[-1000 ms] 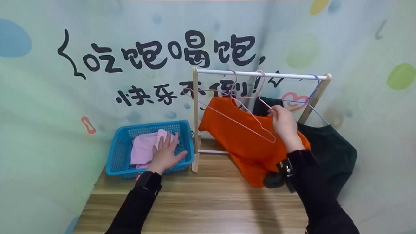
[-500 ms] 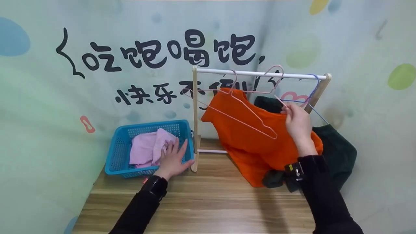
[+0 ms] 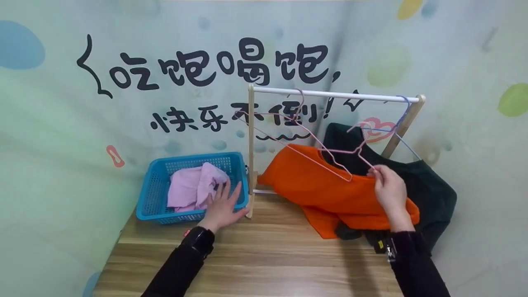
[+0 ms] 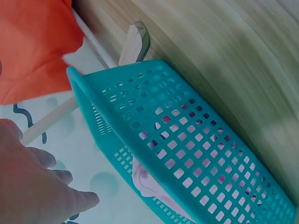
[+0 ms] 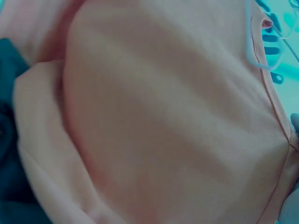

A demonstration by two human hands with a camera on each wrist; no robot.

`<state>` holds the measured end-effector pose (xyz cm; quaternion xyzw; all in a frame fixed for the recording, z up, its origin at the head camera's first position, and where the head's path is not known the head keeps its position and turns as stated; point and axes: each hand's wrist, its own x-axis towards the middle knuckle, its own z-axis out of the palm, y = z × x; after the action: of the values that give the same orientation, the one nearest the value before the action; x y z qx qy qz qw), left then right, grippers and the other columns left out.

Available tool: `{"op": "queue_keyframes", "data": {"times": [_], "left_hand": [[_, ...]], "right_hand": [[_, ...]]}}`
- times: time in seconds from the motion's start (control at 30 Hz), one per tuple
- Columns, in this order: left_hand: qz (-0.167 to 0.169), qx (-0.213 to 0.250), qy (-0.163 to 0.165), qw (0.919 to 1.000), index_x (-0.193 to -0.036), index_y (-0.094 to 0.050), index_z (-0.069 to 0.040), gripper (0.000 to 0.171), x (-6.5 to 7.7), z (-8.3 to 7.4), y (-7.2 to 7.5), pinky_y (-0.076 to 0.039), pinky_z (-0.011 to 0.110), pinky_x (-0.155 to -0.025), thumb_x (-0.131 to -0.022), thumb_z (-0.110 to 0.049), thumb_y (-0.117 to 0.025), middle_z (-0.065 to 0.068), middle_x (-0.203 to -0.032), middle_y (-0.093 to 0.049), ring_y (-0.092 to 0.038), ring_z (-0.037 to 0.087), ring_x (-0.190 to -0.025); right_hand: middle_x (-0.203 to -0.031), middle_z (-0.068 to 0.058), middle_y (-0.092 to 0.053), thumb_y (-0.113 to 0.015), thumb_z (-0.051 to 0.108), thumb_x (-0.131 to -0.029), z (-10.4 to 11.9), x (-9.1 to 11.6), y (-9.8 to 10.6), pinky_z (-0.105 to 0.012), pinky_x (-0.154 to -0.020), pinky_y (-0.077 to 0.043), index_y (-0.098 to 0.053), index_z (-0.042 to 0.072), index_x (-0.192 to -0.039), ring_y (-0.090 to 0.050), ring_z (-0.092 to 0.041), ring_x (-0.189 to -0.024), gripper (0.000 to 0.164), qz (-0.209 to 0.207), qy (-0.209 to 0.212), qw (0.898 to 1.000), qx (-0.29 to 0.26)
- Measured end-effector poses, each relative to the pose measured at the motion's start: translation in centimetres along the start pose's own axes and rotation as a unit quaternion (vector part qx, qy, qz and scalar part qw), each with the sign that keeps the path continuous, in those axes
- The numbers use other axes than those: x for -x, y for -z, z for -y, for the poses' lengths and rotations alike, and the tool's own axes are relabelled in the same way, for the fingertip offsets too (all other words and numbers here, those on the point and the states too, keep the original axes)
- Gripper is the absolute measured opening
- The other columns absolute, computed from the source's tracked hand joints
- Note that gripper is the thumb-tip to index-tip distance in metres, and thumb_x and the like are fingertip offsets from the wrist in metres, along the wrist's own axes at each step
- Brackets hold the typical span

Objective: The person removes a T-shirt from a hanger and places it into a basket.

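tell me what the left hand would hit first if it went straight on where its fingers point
Probably the far rim of the blue basket, near its right corner, past the pink cloth, if the left hand is low enough; any higher, likely the printed backdrop. Depth is unclear.

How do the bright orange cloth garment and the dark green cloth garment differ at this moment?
The orange garment is on a pink wire hanger held by the right hand, its hook off the white round rail; the green garment is on a blue wire hanger hooked over that rail. The orange garment is in front, partly covering the green garment behind. Both look plain, without visible prints.
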<state>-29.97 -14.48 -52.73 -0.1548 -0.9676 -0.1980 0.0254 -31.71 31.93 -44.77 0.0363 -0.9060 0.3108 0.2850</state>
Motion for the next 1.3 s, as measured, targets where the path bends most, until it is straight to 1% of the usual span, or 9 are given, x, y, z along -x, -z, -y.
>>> {"op": "queue_keyframes", "data": {"times": [0.27, 0.47, 0.57, 0.67, 0.77, 0.9, 1.1, 1.2, 1.3], "left_hand": [[0.017, -0.002, 0.007, 0.9998, -0.159, -0.021, -0.015, 0.086, 0.3, -0.3, -1.2, 0.000, 0.071, -0.110, -0.093, -0.054, -0.060, 0.021, -0.163, -0.010, -0.007, 0.047, -0.147], [0.018, -0.005, 0.009, 0.9998, -0.159, -0.022, -0.015, 0.087, 0.6, -0.7, -1.6, -0.002, 0.070, -0.111, -0.093, -0.057, -0.059, 0.021, -0.163, -0.012, -0.009, 0.046, -0.147], [0.018, 0.002, 0.009, 0.9998, -0.159, -0.022, -0.016, 0.087, 0.8, -0.8, -1.8, -0.005, 0.071, -0.110, -0.093, -0.056, -0.060, 0.021, -0.163, -0.011, -0.009, 0.046, -0.147], [0.019, 0.006, 0.009, 0.9997, -0.159, -0.022, -0.016, 0.086, 1.0, -0.9, -2.0, -0.006, 0.071, -0.110, -0.093, -0.056, -0.060, 0.020, -0.163, -0.011, -0.008, 0.045, -0.147], [0.019, 0.007, 0.005, 0.9998, -0.159, -0.023, -0.016, 0.086, 1.1, -1.3, -2.2, -0.007, 0.072, -0.109, -0.093, -0.056, -0.060, 0.020, -0.163, -0.012, -0.008, 0.045, -0.147], [0.007, 0.007, -0.011, 0.9999, -0.159, -0.024, -0.017, 0.085, 1.0, -2.1, -2.7, -0.009, 0.071, -0.110, -0.092, -0.051, -0.064, 0.020, -0.162, -0.015, -0.011, 0.044, -0.147], [-0.031, -0.003, -0.054, 0.9980, -0.157, -0.028, -0.014, 0.079, 0.3, -4.2, -3.5, -0.015, 0.068, -0.111, -0.095, -0.046, -0.063, 0.016, -0.160, -0.027, -0.023, 0.040, -0.146], [-0.030, 0.003, -0.076, 0.9967, -0.157, -0.026, -0.013, 0.076, 0.0, -5.5, -4.1, -0.018, 0.064, -0.113, -0.097, -0.046, -0.059, 0.012, -0.160, -0.028, -0.026, 0.035, -0.146], [-0.025, 0.016, -0.093, 0.9952, -0.157, -0.027, -0.013, 0.074, -0.2, -6.5, -4.7, -0.020, 0.060, -0.114, -0.098, -0.046, -0.058, 0.010, -0.159, -0.032, -0.030, 0.031, -0.144]], "right_hand": [[-0.097, -0.017, -0.071, -0.058, 0.004, -0.099, -2.9, 3.1, -1.4, -0.050, -0.085, -0.049, -0.067, 0.000, -0.100, -0.065, -0.034, -0.090, 0.009, -0.023, 0.028, 0.999, -0.020], [-0.094, -0.015, -0.071, -0.061, 0.001, -0.097, -4.5, 5.1, -2.0, -0.045, -0.083, -0.049, -0.067, 0.001, -0.098, -0.066, -0.031, -0.087, 0.006, -0.033, 0.043, 0.998, -0.021], [-0.094, -0.013, -0.071, -0.061, 0.000, -0.096, -5.3, 5.9, -2.2, -0.030, -0.083, -0.049, -0.067, 0.001, -0.098, -0.067, -0.028, -0.086, 0.006, -0.037, 0.050, 0.998, -0.028], [-0.092, -0.011, -0.071, -0.062, -0.001, -0.095, -6.0, 6.7, -2.5, -0.013, -0.082, -0.043, -0.068, 0.002, -0.096, -0.066, -0.026, -0.084, 0.006, -0.041, 0.062, 0.997, -0.038], [-0.090, -0.011, -0.071, -0.063, -0.006, -0.092, -6.7, 7.5, -2.8, -0.006, -0.082, -0.039, -0.068, 0.000, -0.094, -0.065, -0.026, -0.081, 0.008, -0.046, 0.089, 0.994, -0.049], [-0.088, -0.011, -0.070, -0.065, -0.010, -0.089, -7.1, 8.1, -3.3, -0.009, -0.082, -0.040, -0.068, 0.000, -0.093, -0.064, -0.025, -0.079, 0.011, -0.040, 0.136, 0.989, -0.052], [-0.085, -0.006, -0.070, -0.070, -0.012, -0.084, -6.4, 8.0, -4.2, -0.024, -0.081, -0.044, -0.069, 0.003, -0.094, -0.062, -0.023, -0.080, 0.018, -0.020, 0.203, 0.978, -0.047], [-0.084, -0.004, -0.069, -0.072, -0.014, -0.079, -5.8, 7.6, -4.6, -0.028, -0.079, -0.045, -0.069, 0.004, -0.093, -0.061, -0.023, -0.079, 0.024, -0.020, 0.233, 0.971, -0.053], [-0.085, -0.006, -0.069, -0.072, -0.014, -0.079, -5.2, 7.2, -5.0, -0.030, -0.078, -0.046, -0.069, 0.004, -0.094, -0.061, -0.024, -0.079, 0.024, -0.016, 0.257, 0.964, -0.065]]}}
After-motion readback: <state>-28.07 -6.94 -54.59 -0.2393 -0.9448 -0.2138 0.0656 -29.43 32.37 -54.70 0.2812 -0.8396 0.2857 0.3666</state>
